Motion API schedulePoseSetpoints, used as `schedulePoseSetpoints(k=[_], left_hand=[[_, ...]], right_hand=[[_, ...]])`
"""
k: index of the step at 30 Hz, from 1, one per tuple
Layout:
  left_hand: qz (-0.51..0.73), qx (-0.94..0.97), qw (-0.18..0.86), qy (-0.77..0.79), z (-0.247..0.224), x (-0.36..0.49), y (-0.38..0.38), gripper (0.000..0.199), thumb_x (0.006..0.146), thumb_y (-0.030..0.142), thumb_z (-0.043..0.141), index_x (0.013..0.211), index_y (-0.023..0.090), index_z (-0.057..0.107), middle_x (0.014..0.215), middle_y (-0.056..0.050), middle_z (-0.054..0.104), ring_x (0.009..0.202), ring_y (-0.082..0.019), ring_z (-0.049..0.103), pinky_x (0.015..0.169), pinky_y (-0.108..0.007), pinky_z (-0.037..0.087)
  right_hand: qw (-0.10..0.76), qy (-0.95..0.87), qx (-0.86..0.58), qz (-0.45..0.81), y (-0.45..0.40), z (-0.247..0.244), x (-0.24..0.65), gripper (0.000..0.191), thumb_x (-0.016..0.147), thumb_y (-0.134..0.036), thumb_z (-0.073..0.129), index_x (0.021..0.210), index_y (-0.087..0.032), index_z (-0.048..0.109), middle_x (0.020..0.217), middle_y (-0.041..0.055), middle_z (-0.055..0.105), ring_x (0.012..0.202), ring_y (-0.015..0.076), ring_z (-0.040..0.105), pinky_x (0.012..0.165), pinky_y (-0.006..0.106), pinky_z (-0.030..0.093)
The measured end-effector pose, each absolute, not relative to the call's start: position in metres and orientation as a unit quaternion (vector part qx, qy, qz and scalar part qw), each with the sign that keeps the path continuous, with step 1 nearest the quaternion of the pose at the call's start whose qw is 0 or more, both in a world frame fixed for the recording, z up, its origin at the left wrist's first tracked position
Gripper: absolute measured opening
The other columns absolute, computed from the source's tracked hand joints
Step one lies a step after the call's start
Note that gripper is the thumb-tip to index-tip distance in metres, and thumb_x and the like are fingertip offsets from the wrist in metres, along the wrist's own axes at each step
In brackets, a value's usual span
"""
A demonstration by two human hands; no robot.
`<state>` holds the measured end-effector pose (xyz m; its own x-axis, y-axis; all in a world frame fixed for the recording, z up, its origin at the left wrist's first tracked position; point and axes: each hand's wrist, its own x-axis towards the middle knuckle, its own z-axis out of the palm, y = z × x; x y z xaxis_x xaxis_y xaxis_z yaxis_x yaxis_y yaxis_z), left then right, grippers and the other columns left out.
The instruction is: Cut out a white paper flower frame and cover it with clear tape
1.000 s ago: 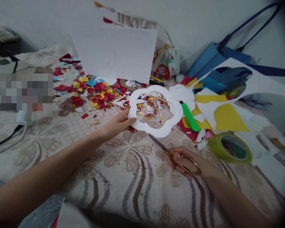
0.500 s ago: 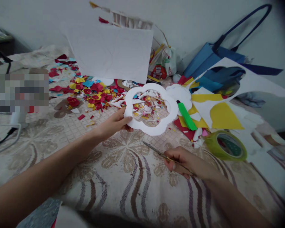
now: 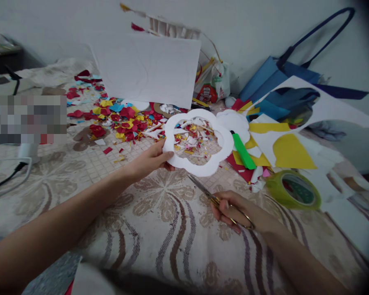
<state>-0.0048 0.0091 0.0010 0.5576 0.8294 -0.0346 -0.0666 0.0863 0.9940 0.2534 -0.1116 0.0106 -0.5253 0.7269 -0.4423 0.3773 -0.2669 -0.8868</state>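
Observation:
My left hand pinches the left edge of a white scalloped paper ring, thumb on top. Through the ring's opening, small paper scraps show on the patterned cloth. Lower right of it, my right hand is closed round the gold handles of a pair of scissors. Their blades look closed, with the tips pointing up and left, just below the ring and apart from it. A white scalloped paper piece lies right behind the ring, beside a green strip.
Colourful paper scraps spread at the back left, before a standing white sheet. To the right are yellow paper, a cut-out white sheet, a tape roll and a blue bag. A cable lies left.
The scissors have turned in my right hand, so their blades and handle loops show more broadly. The whole view has shifted slightly; my left hand still holds the ring.

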Motion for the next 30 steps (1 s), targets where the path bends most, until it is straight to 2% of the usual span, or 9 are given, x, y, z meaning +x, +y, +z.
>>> schedulePoseSetpoints(k=[5, 12, 19, 30], left_hand=[[0.339, 0.59, 0.659, 0.32, -0.001, -0.004, 0.008, 0.025, 0.084, 0.026, 0.057, 0.105, 0.015, 0.05, 0.082, -0.002, 0.06, 0.065, -0.01, 0.056, 0.06, -0.023, 0.052], [0.33, 0.598, 0.651, 0.331, 0.0, -0.003, 0.007, 0.027, 0.086, 0.025, 0.055, 0.111, 0.017, 0.049, 0.084, -0.002, 0.061, 0.064, -0.01, 0.057, 0.06, -0.023, 0.052], [0.33, 0.612, 0.64, 0.328, 0.0, -0.003, 0.006, 0.034, 0.084, 0.027, 0.056, 0.115, 0.013, 0.048, 0.087, -0.004, 0.059, 0.067, -0.011, 0.057, 0.06, -0.025, 0.052], [0.325, 0.612, 0.641, 0.331, 0.001, -0.004, 0.007, 0.041, 0.084, 0.027, 0.056, 0.123, 0.015, 0.046, 0.088, -0.004, 0.06, 0.067, -0.012, 0.058, 0.059, -0.024, 0.052]], right_hand=[[0.135, -0.547, -0.48, 0.673, -0.108, 0.013, 0.248, 0.057, 0.075, -0.075, 0.046, 0.072, -0.018, 0.049, 0.053, -0.0064, 0.038, 0.04, 0.0048, 0.033, 0.035, 0.018, 0.033], [0.149, -0.542, -0.47, 0.681, -0.108, 0.007, 0.252, 0.052, 0.08, -0.068, 0.047, 0.074, -0.017, 0.052, 0.053, -0.0063, 0.039, 0.038, 0.0038, 0.033, 0.034, 0.016, 0.032], [0.138, -0.557, -0.485, 0.66, -0.107, 0.017, 0.246, 0.057, 0.078, -0.074, 0.043, 0.071, -0.017, 0.05, 0.052, -0.0063, 0.038, 0.039, 0.0043, 0.033, 0.035, 0.018, 0.033], [0.135, -0.554, -0.516, 0.64, -0.108, 0.013, 0.245, 0.052, 0.077, -0.071, 0.046, 0.07, -0.02, 0.045, 0.049, -0.0082, 0.035, 0.036, 0.0048, 0.03, 0.032, 0.018, 0.03]])
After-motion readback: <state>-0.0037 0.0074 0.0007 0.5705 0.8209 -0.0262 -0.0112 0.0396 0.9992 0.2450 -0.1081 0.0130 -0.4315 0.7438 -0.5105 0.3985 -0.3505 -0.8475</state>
